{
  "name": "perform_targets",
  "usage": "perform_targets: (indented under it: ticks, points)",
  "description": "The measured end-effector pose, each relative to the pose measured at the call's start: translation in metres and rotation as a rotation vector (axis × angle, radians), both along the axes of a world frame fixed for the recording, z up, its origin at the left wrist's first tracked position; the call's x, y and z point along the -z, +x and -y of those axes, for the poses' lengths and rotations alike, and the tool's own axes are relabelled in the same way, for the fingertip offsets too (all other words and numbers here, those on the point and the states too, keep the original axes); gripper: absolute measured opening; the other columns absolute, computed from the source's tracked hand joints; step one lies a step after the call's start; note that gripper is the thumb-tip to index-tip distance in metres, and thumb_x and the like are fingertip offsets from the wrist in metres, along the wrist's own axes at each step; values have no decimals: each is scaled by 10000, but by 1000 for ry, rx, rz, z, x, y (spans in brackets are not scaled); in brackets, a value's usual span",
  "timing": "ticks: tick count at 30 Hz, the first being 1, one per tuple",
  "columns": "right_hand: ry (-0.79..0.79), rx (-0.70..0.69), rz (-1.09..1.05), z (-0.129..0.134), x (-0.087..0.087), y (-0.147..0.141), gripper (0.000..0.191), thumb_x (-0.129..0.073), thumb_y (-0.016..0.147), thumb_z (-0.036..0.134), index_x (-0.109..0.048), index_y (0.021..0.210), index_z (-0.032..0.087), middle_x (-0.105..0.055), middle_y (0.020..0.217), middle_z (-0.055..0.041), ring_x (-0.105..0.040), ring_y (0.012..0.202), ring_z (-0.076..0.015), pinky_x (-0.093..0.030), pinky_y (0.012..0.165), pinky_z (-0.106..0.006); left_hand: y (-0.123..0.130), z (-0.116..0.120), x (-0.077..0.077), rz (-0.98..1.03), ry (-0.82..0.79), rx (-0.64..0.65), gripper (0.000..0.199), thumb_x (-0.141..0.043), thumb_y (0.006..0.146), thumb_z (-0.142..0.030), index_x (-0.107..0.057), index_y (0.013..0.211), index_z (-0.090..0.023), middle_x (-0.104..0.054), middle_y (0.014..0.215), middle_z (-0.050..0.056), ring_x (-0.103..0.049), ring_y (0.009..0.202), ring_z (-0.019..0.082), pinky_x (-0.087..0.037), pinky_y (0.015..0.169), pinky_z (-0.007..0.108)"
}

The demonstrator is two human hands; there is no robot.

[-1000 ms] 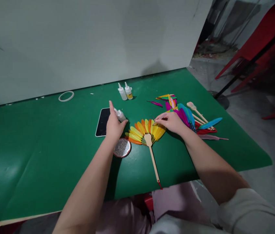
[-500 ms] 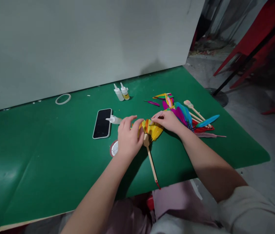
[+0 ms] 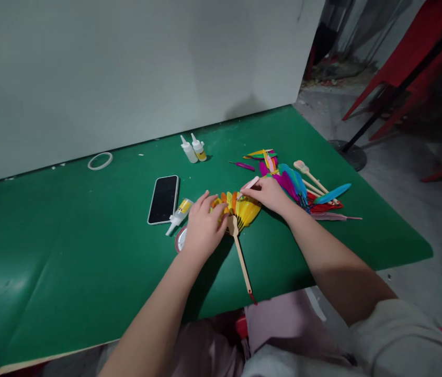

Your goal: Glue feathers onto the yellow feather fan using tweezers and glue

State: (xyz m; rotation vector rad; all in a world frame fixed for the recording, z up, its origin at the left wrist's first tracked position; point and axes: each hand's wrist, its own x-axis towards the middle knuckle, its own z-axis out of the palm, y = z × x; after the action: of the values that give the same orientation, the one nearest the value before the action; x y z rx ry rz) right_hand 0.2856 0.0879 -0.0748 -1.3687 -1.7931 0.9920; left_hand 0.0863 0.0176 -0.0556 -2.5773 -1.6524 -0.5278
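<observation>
A feather fan (image 3: 248, 209) lies in front of me, yellow and orange feathers spread above a pale wooden handle (image 3: 241, 260) with a red cord at its end. My left hand (image 3: 207, 222) rests over the fan's left side, fingers apart and bent, fingertips at the feathers; it covers part of them. Pinched in my right hand (image 3: 267, 193) is a slim pale pink tool (image 3: 251, 183), its tip down at the upper feathers. Beside my left hand a glue bottle (image 3: 182, 209) with a yellow label lies on its side, nozzle towards me.
A phone (image 3: 163, 200) and a partly covered round red-rimmed item (image 3: 180, 239) are at left. Two glue bottles (image 3: 194, 149) stand behind. Loose coloured feathers (image 3: 289, 183) and wooden handles (image 3: 315, 178) lie at right. A white ring (image 3: 100, 161) sits near the wall on the green table (image 3: 87, 251).
The glue bottle by my left hand has turned, its nozzle swinging from leftward to down and left, and its label now shows. My left fingers have lowered to the feathers. The pink tool has tilted slightly.
</observation>
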Motion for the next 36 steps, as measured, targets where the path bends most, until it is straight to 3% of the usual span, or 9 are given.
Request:
perform_targets:
  ticks: [5, 9, 13, 16, 20, 23, 27, 36]
  points:
    - [-9, 24, -25, -1, 1, -1, 242, -612, 743, 368, -732, 815, 171, -710, 748, -52, -642, 738, -186, -459, 603, -251, -37, 8, -11, -27, 90, -184, 303, -467, 852, -328, -610, 1071, -176, -572, 1120, 106, -446, 1163, 262, -360, 985, 413]
    - [-39, 46, -101, -3, 2, -2, 257, -616, 734, 370, -723, 814, 151, -706, 740, -63, -642, 712, -185, -470, 610, -263, -66, 14, -10, -90, 56, -362, 366, -475, 835, -374, -585, 1121, -174, -609, 1026, 109, -527, 994, 264, -407, 881, 395]
    - [-56, 76, -217, -4, 0, 0, 286, -613, 731, 402, -696, 781, 132, -695, 720, -78, -635, 665, -173, -478, 605, -270, -77, 17, -7, -147, 14, -480, 410, -477, 818, -418, -575, 1136, -179, -642, 952, 94, -552, 880, 267, -414, 784, 363]
    - [-29, 122, -178, -4, -3, 3, 287, -598, 742, 409, -669, 771, 133, -689, 725, -80, -630, 663, -172, -465, 593, -269, -76, 17, -6, -190, 6, -516, 414, -471, 813, -431, -576, 1134, -190, -653, 915, 82, -557, 848, 271, -404, 727, 342]
    - [36, 172, 68, 0, -10, 4, 267, -508, 809, 378, -639, 779, 148, -665, 690, -53, -598, 619, -161, -404, 555, -262, -75, 15, -5, -228, 0, -544, 420, -465, 807, -441, -580, 1125, -191, -657, 914, 86, -559, 854, 279, -390, 694, 330]
    - [68, 58, 176, 4, -14, 2, 300, -376, 882, 318, -614, 787, 162, -660, 731, -47, -591, 665, -151, -392, 606, -261, -76, 12, -4, -241, -19, -552, 434, -467, 802, -449, -570, 1134, -189, -662, 905, 81, -558, 844, 280, -389, 687, 330]
    - [147, -104, 296, 7, -14, 0, 298, -350, 893, 271, -583, 740, 165, -645, 832, -72, -572, 820, -171, -384, 725, -277, -75, 7, -4, -255, -8, -557, 454, -485, 785, -454, -558, 1147, -191, -666, 891, 82, -557, 841, 287, -389, 684, 340]
    - [136, -160, 351, 7, -10, -3, 280, -363, 882, 263, -581, 731, 176, -639, 836, -63, -556, 829, -173, -376, 726, -278, -70, 3, -7, -323, -28, -531, 443, -481, 793, -438, -535, 1152, -186, -666, 885, 102, -557, 849, 308, -397, 668, 357]
